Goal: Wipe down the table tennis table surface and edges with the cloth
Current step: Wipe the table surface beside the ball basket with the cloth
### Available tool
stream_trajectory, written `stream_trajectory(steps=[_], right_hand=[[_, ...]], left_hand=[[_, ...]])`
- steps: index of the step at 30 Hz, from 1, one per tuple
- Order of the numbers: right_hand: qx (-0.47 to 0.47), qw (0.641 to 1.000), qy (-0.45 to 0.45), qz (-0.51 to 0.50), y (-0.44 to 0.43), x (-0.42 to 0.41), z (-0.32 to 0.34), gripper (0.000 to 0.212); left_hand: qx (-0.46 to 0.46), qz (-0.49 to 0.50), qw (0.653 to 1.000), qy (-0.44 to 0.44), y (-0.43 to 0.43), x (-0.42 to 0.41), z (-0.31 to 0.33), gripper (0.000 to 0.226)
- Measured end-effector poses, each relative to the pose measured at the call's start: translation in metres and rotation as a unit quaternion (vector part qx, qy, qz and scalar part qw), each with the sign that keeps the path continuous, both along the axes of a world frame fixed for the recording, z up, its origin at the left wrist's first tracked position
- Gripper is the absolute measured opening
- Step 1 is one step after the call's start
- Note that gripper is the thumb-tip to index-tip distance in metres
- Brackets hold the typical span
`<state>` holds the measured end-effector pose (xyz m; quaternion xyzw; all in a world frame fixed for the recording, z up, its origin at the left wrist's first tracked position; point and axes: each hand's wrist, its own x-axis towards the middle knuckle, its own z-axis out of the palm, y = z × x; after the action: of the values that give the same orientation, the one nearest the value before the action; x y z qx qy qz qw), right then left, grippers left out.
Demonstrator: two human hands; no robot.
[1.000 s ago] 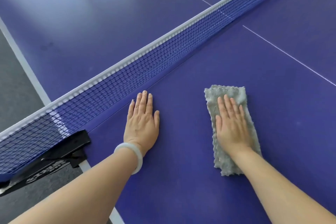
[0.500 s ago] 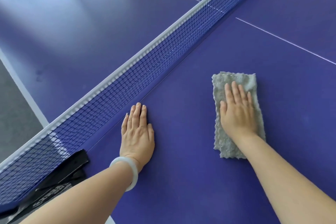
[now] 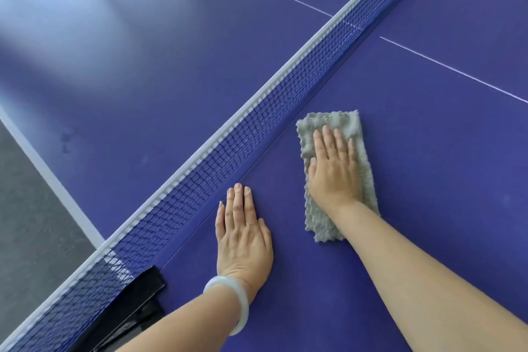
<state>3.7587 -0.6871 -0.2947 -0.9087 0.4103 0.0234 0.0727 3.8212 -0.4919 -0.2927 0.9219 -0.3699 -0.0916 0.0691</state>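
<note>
A folded grey cloth (image 3: pixel 347 126) lies flat on the blue table tennis table (image 3: pixel 428 168), on the near half close to the net. My right hand (image 3: pixel 333 171) presses flat on the cloth with straight fingers, covering its middle. My left hand (image 3: pixel 243 234) rests flat on the bare table surface to the left of the cloth, fingertips near the foot of the net. A pale bangle sits on my left wrist.
The blue net (image 3: pixel 257 128) with a white top band runs diagonally from lower left to upper right. Its black clamp (image 3: pixel 134 303) grips the table's side edge at lower left. Grey floor (image 3: pixel 25 208) lies beyond the white-lined edge. A white centre line (image 3: pixel 454 71) crosses the table.
My right hand has slid the cloth forward and toward the net. My left hand has stayed flat on the table.
</note>
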Motion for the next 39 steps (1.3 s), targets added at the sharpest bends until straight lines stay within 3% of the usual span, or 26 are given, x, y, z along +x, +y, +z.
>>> stream_trajectory(steps=[4, 6, 9, 12, 16, 21, 26, 33, 37, 39], right_hand=[[0.027, 0.971, -0.020, 0.235, 0.066, 0.025, -0.001, 0.064], [0.038, 0.960, -0.013, 0.278, 0.053, 0.033, 0.000, 0.060], [0.022, 0.991, -0.028, 0.126, 0.004, 0.031, -0.006, 0.060], [0.003, 1.000, -0.010, -0.018, -0.026, 0.016, -0.012, 0.058], [-0.012, 0.999, 0.003, -0.052, -0.011, -0.005, -0.012, 0.061], [-0.004, 0.996, 0.007, -0.084, 0.012, -0.046, -0.006, 0.062], [-0.001, 0.997, -0.009, -0.082, 0.014, -0.051, -0.002, 0.060], [-0.009, 0.996, 0.008, 0.088, -0.055, -0.061, -0.004, 0.056], [-0.009, 0.990, -0.007, -0.144, -0.102, -0.018, -0.006, 0.058], [-0.009, 0.990, -0.014, -0.139, -0.099, 0.011, -0.005, 0.058]], left_hand=[[0.003, -0.013, 1.000, 0.003, 0.000, 0.003, 0.004, 0.061], [0.007, -0.019, 1.000, 0.013, 0.001, 0.005, 0.005, 0.061], [0.009, -0.018, 1.000, 0.013, 0.003, 0.007, 0.004, 0.061], [0.002, -0.017, 1.000, 0.020, 0.006, 0.009, 0.007, 0.061], [-0.048, -0.042, 0.997, 0.034, 0.012, 0.012, 0.008, 0.060], [-0.104, -0.212, 0.971, 0.047, -0.018, 0.021, 0.010, 0.056], [-0.059, -0.236, 0.970, 0.026, -0.117, 0.045, 0.002, 0.061], [-0.051, -0.231, 0.972, -0.007, -0.144, 0.054, -0.008, 0.062], [-0.029, -0.223, 0.974, -0.007, -0.147, 0.054, -0.003, 0.063], [-0.020, -0.224, 0.974, -0.008, -0.147, 0.053, -0.001, 0.061]])
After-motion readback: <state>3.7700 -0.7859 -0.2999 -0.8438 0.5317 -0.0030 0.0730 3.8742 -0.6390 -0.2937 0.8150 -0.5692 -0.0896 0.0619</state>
